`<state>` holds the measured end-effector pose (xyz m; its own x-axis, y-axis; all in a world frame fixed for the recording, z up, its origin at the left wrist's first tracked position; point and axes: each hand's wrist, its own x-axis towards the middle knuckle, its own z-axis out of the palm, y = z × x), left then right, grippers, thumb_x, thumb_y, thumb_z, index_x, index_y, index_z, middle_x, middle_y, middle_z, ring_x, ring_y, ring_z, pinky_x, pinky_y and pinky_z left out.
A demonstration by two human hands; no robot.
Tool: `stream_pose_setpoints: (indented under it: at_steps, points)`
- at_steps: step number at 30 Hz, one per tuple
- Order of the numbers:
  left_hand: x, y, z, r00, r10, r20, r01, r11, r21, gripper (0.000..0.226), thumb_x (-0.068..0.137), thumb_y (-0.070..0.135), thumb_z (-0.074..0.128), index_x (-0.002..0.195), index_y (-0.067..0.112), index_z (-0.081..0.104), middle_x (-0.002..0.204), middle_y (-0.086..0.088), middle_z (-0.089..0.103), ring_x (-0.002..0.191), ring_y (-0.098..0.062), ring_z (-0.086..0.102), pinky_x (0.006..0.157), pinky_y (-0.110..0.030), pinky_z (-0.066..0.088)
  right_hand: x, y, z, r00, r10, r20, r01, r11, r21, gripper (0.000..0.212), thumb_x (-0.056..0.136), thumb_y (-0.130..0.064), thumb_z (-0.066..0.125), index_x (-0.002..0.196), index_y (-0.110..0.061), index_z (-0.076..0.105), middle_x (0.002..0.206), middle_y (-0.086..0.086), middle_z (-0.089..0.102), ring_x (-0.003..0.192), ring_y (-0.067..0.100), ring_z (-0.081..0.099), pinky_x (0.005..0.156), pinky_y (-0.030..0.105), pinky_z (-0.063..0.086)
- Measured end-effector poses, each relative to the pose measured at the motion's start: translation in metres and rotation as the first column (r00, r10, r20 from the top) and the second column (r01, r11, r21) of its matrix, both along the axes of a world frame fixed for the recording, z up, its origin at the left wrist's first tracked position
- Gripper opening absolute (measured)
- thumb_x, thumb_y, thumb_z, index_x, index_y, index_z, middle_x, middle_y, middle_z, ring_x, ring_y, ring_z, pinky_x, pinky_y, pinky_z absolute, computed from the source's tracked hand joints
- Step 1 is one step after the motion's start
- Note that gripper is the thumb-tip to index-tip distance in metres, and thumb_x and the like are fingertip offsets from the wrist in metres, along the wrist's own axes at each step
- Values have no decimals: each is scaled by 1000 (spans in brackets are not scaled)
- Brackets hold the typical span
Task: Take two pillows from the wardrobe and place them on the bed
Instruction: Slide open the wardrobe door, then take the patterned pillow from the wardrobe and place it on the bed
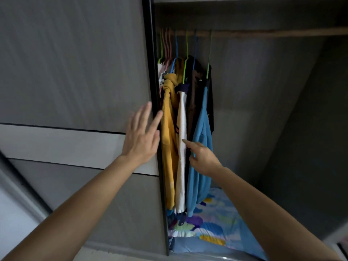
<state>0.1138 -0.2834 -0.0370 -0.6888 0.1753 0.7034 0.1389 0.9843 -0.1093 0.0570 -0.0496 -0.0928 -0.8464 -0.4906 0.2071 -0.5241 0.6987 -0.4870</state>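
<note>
Reaching into the open wardrobe, your left hand [140, 137] lies flat, fingers spread and holding nothing, against the dark edge of the grey sliding door [75, 72] at mid-frame. Your right hand [204, 159], index finger extended, others curled, empty, touches the hanging blue top [200, 147]. The floral blue patterned pillow [212, 223] lies lower centre, beneath the clothes. Pulling it out could snag the hanging yellow garment [168, 147], dragging hangers off the wooden rail [263, 32].
</note>
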Motion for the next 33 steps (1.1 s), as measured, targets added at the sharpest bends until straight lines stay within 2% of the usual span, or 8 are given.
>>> stream_pose_setpoints:
  at_steps: [3, 5, 7, 12, 16, 22, 26, 33]
  points:
    - [-18, 42, -3, 996, -93, 17, 94, 992, -88, 59, 98, 38, 36, 154, 25, 22, 164, -12, 9, 151, -30, 8, 117, -64, 12, -7, 42, -9, 992, -116, -39, 119, 989, 83, 69, 89, -11, 48, 152, -34, 28, 131, 5, 51, 112, 30, 57, 84, 42, 54]
    - [-28, 63, -12, 996, -77, 40, 81, 992, -95, 61, 96, 41, 38, 154, 25, 23, 165, -11, 6, 152, -29, 6, 114, -70, -1, -8, 74, -14, 978, -201, -49, 206, 971, 125, 71, 88, -12, 50, 152, -32, 29, 139, 6, 47, 120, 31, 53, 87, 42, 52]
    - [-38, 81, -26, 994, -95, 60, 100, 991, -87, 65, 95, 41, 41, 154, 22, 22, 164, -14, 5, 152, -30, 4, 114, -69, -5, -5, 105, -20, 955, -290, -64, 297, 942, 155, 73, 85, -12, 54, 152, -30, 30, 141, 8, 46, 124, 33, 50, 90, 42, 51]
    - [-61, 138, -71, 916, -344, 208, 378, 913, -155, 65, 94, 41, 42, 153, 16, 26, 162, -20, 12, 150, -35, 12, 118, -60, 15, 13, 178, -43, 880, -467, -84, 474, 858, 199, 67, 89, -22, 58, 151, -27, 33, 134, 14, 49, 123, 38, 50, 90, 47, 53]
    - [-80, 193, -105, 831, -424, 359, 481, 873, -83, 64, 94, 38, 46, 151, 15, 31, 161, -21, 15, 149, -37, 16, 118, -58, 21, 26, 226, -71, 832, -552, -46, 549, 810, 209, 60, 93, -28, 54, 150, -28, 35, 139, 9, 48, 125, 34, 49, 91, 46, 53]
    - [-127, 251, -166, 761, -359, 541, 455, 889, -49, 69, 92, 39, 48, 153, 17, 24, 163, -18, 10, 150, -35, 12, 118, -60, 19, -4, 297, -125, 777, -629, 18, 603, 752, 266, 64, 92, -32, 56, 151, -27, 33, 134, 15, 48, 122, 39, 50, 92, 44, 50]
    - [-157, 274, -218, 706, -283, 649, 385, 923, -17, 73, 88, 36, 56, 152, 17, 27, 162, -20, 13, 149, -38, 14, 117, -58, 16, -45, 330, -175, 742, -654, 147, 606, 747, 273, 65, 93, -33, 58, 152, -26, 31, 141, 22, 44, 124, 43, 49, 97, 47, 48]
    - [-196, 289, -308, 595, -144, 791, 215, 976, 16, 76, 85, 25, 61, 152, 12, 28, 159, -27, 17, 145, -45, 19, 118, -58, 18, -119, 347, -274, 779, -530, 335, 444, 844, 301, 57, 92, -22, 58, 145, -12, 41, 139, 24, 43, 122, 45, 48, 95, 49, 47]
